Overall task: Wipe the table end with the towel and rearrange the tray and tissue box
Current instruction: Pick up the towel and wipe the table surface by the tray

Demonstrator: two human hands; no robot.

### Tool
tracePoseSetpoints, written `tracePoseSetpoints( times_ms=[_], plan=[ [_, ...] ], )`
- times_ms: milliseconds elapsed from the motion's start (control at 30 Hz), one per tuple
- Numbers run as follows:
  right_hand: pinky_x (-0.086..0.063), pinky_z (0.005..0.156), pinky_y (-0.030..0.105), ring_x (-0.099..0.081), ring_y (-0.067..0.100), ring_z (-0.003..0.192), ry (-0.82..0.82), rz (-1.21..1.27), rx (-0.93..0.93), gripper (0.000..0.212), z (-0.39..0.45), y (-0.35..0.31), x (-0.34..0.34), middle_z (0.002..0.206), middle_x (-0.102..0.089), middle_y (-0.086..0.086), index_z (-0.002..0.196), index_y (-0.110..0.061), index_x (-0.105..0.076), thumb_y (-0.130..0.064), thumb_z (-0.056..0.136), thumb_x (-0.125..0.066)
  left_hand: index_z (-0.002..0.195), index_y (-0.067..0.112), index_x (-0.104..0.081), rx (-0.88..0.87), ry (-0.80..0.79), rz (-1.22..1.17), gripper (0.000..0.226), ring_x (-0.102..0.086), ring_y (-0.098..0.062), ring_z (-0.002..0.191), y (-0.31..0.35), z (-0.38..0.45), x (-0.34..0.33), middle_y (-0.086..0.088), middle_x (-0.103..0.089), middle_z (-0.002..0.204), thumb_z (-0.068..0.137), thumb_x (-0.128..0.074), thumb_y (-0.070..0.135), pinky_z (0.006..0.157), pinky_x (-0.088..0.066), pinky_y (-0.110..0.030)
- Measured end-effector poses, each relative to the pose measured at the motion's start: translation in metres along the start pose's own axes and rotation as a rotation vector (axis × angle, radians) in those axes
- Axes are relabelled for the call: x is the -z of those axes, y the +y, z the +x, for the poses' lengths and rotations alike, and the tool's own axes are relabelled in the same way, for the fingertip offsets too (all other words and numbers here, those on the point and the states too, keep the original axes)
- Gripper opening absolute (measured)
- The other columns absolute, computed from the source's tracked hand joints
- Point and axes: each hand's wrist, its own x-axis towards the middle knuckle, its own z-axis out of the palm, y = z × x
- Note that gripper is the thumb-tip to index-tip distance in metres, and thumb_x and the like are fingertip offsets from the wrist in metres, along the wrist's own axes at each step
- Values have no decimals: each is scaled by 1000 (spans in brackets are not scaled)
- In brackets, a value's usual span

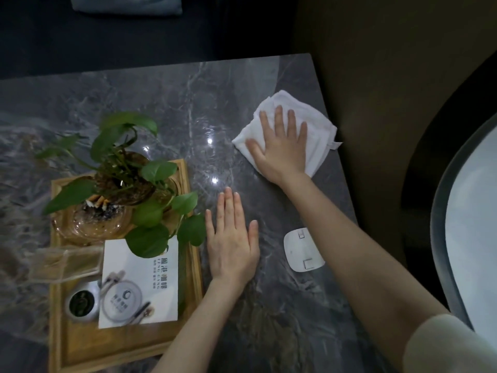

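My right hand [281, 146] lies flat, fingers spread, on a folded white towel [318, 125] near the right end of the grey marble table [166, 103]. My left hand [231, 238] rests flat on the bare tabletop, palm down, just right of a wooden tray [192, 211]. The tray holds a white printed tissue box [134, 289], a potted green plant [126, 162], a glass ashtray with cigarette butts [94, 219], a clear glass container [64, 262] and a small dark tin [82, 305].
A small white rounded device [302, 250] lies on the table between my forearms. The table's right edge runs close beside the towel, with dark floor beyond. A white curved object [468, 238] fills the far right. A dark sofa with a cushion [123, 4] stands behind the table.
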Motion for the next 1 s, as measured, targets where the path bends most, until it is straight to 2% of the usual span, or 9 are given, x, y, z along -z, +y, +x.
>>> tracePoseSetpoints(
  times_ms=[100, 167, 233, 333, 467, 533, 633, 900, 1000],
  plan=[
    [6, 115, 51, 6, 30, 146, -32, 2, 99, 64, -11, -11, -2, 159, 0, 10, 149, -26, -7, -52, 94, -27, 141, 0, -22, -4, 10, -6, 65, -23, -25, 140, 0, 0, 0, -14, -27, 151, 94, -2, 41, 111, -5, -40],
    [6, 115, 50, 4, 29, 146, -50, -13, 204, 61, -24, -9, -3, 159, -1, 9, 149, -27, -8, -50, 95, -27, 141, -2, -21, 1, 34, -15, 63, -20, -26, 141, 0, 0, 0, -17, -25, 151, 94, -12, 39, 111, -4, -38],
    [5, 115, 48, 2, 28, 146, -69, -28, 304, 59, -37, -2, -4, 159, -3, 8, 148, -29, -10, -49, 95, -22, 142, -5, -13, 22, 61, -58, 67, -8, -24, 142, 0, -2, 1, -21, -16, 153, 92, -17, 40, 113, 1, -34],
    [7, 114, 44, 0, 24, 146, -101, -35, 396, 57, -59, 10, -4, 159, -6, 4, 148, -30, -12, -47, 93, -16, 142, -4, -3, 45, 63, -116, 72, 7, -21, 140, 1, -3, 2, -21, -2, 154, 90, -12, 43, 114, 7, -31],
    [5, 115, 40, -1, 17, 146, -136, -30, 471, 54, -88, 32, -2, 159, -8, -1, 147, -31, -12, -44, 95, -18, 142, -6, -6, 37, 59, -88, 71, -1, -27, 143, 0, -2, 1, -22, -6, 154, 90, -12, 43, 114, 7, -32],
    [6, 115, 37, 0, 14, 145, -152, -35, 492, 53, -94, 43, 0, 158, -8, -3, 147, -30, -13, -43, 96, -18, 142, -5, -6, 37, 51, -84, 72, 1, -26, 143, 0, -2, 1, -21, -6, 154, 90, -11, 43, 115, 4, -34],
    [5, 114, 33, -5, 14, 145, -141, -29, 492, 52, -93, 54, 4, 158, -14, -2, 147, -27, -18, -41, 97, -19, 143, -3, -2, 35, 30, -91, 71, 10, -21, 140, 1, -3, 2, -20, -2, 155, 89, -9, 44, 113, 7, -34],
    [-4, 116, 40, -13, 20, 145, -60, 26, 288, 59, -64, 52, 7, 156, -21, 3, 147, -20, -22, -42, 93, -13, 143, -3, -3, 46, 10, -64, 70, 1, -28, 144, 1, -3, 3, -20, -3, 155, 90, -10, 42, 114, 4, -36],
    [-1, 116, 41, -11, 22, 146, -50, 114, 196, 51, -62, 33, 4, 157, -20, 4, 146, -18, -23, -37, 99, -22, 143, -3, -3, 51, 2, -57, 70, 1, -29, 144, 1, -3, 2, -21, -3, 155, 91, -10, 42, 114, 5, -36]
  ],
)
